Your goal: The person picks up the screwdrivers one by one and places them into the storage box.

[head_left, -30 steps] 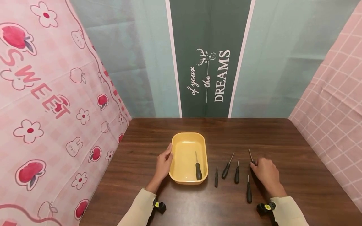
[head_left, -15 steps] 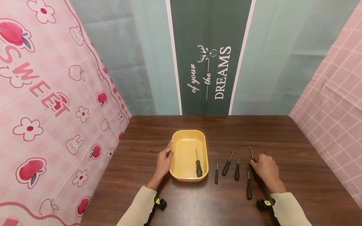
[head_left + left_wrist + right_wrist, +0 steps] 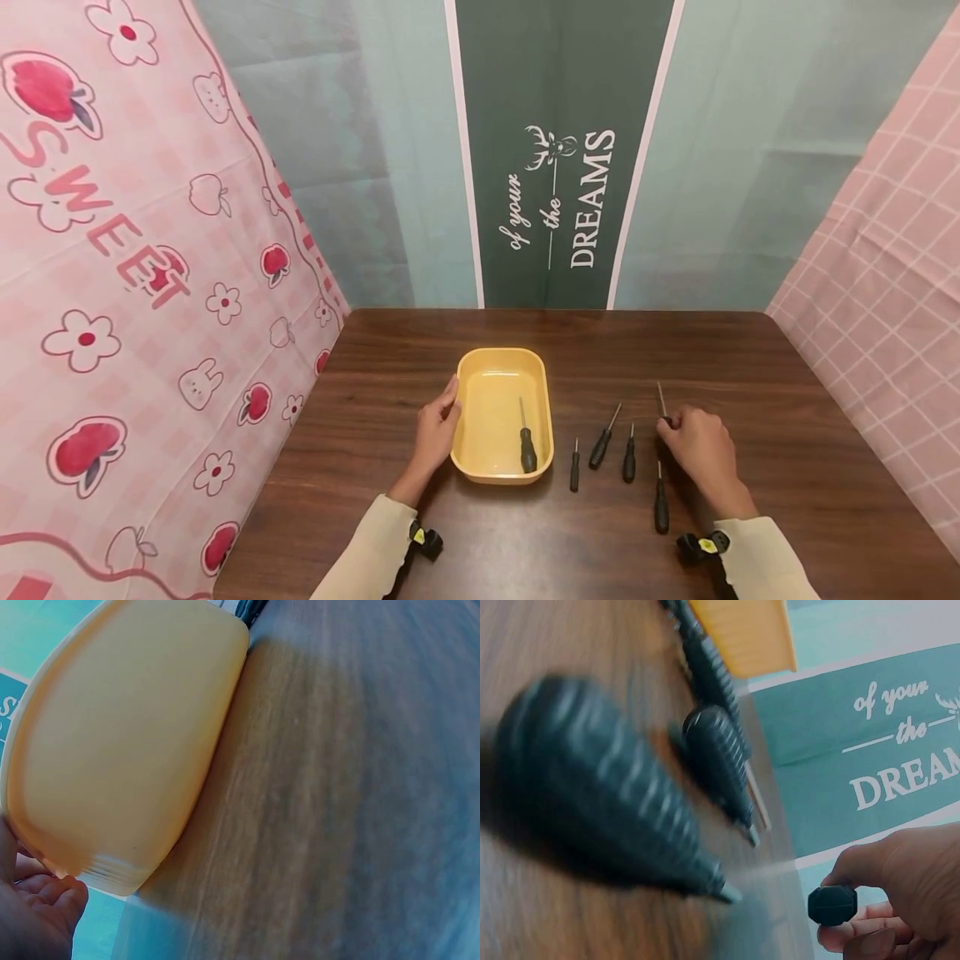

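My left hand (image 3: 435,427) grips the left side of a yellow plastic tray (image 3: 501,479), with thumb at the rim and fingers against the outer wall. In the left wrist view the tray's wall (image 3: 127,742) fills much of the picture. Inside the tray lies one black-handled screwdriver (image 3: 527,446). On the right, my right hand (image 3: 703,450) pinches another screwdriver (image 3: 662,400) between thumb and fingers, its shaft pointing away from me. The right wrist view shows its dark handle end (image 3: 832,905); the shaft is hidden there.
Between tray and right hand lie a small screwdriver (image 3: 574,468), a longer tilted screwdriver (image 3: 603,442) and a short screwdriver (image 3: 628,458). One more screwdriver (image 3: 661,504) lies nearer, left of the right wrist. Cloth hangings surround the wooden table (image 3: 405,350).
The screwdriver in my right hand has shifted slightly away and to the left, together with the hand. My left hand and the tray keep their place.
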{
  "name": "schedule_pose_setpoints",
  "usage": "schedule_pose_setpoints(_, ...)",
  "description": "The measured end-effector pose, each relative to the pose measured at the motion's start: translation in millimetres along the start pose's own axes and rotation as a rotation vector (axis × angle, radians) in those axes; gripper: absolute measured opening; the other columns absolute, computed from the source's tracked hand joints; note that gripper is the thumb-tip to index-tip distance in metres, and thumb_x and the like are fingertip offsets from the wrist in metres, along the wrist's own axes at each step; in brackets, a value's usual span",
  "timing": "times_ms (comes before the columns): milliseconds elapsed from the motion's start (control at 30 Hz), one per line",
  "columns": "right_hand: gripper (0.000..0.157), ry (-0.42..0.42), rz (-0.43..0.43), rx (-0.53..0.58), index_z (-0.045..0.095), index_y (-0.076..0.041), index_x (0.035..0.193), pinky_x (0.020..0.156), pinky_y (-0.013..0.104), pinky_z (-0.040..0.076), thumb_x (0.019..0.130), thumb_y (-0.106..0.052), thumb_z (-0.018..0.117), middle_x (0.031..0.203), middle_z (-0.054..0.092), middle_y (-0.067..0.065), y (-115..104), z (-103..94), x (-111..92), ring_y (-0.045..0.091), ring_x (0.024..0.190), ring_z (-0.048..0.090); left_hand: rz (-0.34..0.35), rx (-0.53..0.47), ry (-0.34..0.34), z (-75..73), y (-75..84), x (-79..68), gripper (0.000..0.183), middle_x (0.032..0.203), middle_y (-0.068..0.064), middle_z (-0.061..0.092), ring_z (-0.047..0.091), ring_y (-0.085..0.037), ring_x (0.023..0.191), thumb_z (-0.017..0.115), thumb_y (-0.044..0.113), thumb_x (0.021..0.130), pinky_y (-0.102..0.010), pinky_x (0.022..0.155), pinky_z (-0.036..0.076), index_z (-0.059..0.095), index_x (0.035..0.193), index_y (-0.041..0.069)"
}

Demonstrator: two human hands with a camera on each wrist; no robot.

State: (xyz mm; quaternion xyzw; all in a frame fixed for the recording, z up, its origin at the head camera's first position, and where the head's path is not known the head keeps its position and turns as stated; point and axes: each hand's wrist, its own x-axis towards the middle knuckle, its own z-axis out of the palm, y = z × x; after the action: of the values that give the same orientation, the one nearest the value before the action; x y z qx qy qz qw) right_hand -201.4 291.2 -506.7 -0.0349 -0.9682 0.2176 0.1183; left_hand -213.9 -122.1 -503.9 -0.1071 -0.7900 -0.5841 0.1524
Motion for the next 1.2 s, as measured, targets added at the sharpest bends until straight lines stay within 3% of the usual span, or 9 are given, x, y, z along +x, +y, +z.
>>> schedule_pose_setpoints(433,0.021,0.070,-0.025,0.037,0.063,-0.005,0.077,0.048,0.036,0.040,0.090,-0.019,0.071,0.065,0.059,0.002,-20.2,-5.1,-2.1,0.021,0.057,0.052,-0.019,-0.001,0.001,0.6,-0.8,-0.8,0.038,0.143,-0.028,0.050,0.048,-0.040,0.135,0.054,-0.011,0.097,-0.046,0.110,0.038,0.051,0.135,-0.018)
schedule_pose_setpoints(1200,0.022,0.100,-0.073,0.045,0.063,-0.004,0.076,0.047,0.035,0.039,0.089,-0.018,0.074,0.061,0.058,0.001,-36.9,-8.9,-1.7,0.019,0.054,0.050,-0.017,-0.002,0.009,2.1,0.7,-1.5,0.038,0.144,-0.031,0.048,0.046,-0.040,0.136,0.053,-0.009,0.099,-0.046,0.111,0.035,0.049,0.136,-0.019)
